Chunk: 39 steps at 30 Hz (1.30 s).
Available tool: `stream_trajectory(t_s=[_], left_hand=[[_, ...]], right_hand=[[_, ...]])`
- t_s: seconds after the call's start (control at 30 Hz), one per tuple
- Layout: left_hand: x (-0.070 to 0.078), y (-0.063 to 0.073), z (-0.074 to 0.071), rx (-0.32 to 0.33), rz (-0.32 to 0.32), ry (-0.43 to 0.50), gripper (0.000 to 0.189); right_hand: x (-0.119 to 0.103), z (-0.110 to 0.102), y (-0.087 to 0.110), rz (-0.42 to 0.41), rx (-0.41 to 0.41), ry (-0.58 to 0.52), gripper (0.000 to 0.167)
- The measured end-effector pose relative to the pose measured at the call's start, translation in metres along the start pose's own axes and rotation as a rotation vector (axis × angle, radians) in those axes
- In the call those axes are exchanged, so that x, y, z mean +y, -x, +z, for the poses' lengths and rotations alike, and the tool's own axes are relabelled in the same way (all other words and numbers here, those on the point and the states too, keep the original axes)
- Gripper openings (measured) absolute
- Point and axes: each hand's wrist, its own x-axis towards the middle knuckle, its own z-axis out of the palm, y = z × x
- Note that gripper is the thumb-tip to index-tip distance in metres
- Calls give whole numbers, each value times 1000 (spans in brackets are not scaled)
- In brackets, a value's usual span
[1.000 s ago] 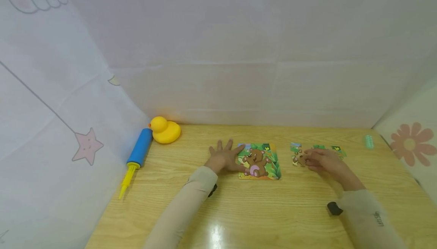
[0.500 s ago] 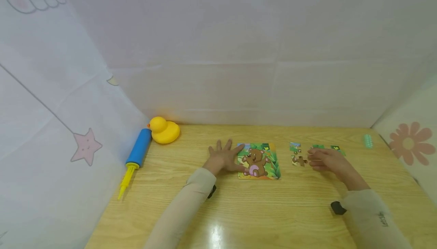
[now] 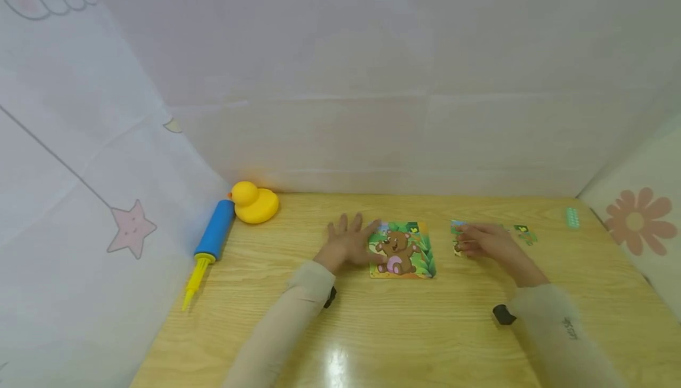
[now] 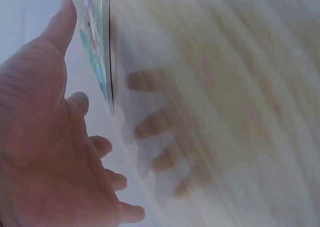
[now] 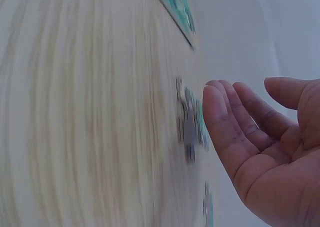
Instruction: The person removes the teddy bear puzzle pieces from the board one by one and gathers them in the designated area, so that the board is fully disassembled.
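Observation:
A square jigsaw puzzle (image 3: 407, 251) with a brown bear picture lies flat in the middle of the table. My left hand (image 3: 344, 250) lies with spread fingers at its left edge, the thumb and forefinger reaching over the picture. In the left wrist view this hand (image 4: 60, 147) has nothing in its grasp. To the right, my right hand (image 3: 495, 247) hovers over loose jigsaw pieces (image 3: 525, 234) and partly hides them. In the right wrist view the same hand (image 5: 265, 142) has bent, relaxed fingers, the thumb apart, beside some jigsaw pieces (image 5: 190, 124), gripping none.
A yellow rubber duck (image 3: 259, 203) sits at the back left. Beside it lies a blue and yellow hand pump (image 3: 217, 231). A small pale green studded object (image 3: 572, 217) is near the far right corner. Patterned cloth walls (image 3: 340, 128) border the table at the back and sides.
My right hand drew slightly right, then came back left over the left-hand loose pieces, covering more of them. My left hand stays at the puzzle's edge.

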Motion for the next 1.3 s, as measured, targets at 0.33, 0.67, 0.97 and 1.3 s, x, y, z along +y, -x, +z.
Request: stream_trajectory(t_s=[0.33,0.67,0.97,1.3], left_hand=[[18,-4,8,25,14,-8,99],[24,-4,11,-3,7,8,97],[24,-7,15,-13,-7,18,93],[25,-9,13,6,-10,16,94]], right_hand=[[-18,36,-27,-21,-53,34,51],[-28,61,-42,-5,-104,7,50],[-31,79,-51,0,-104,66,44],[-38,85,-55,38,-98,171,36]])
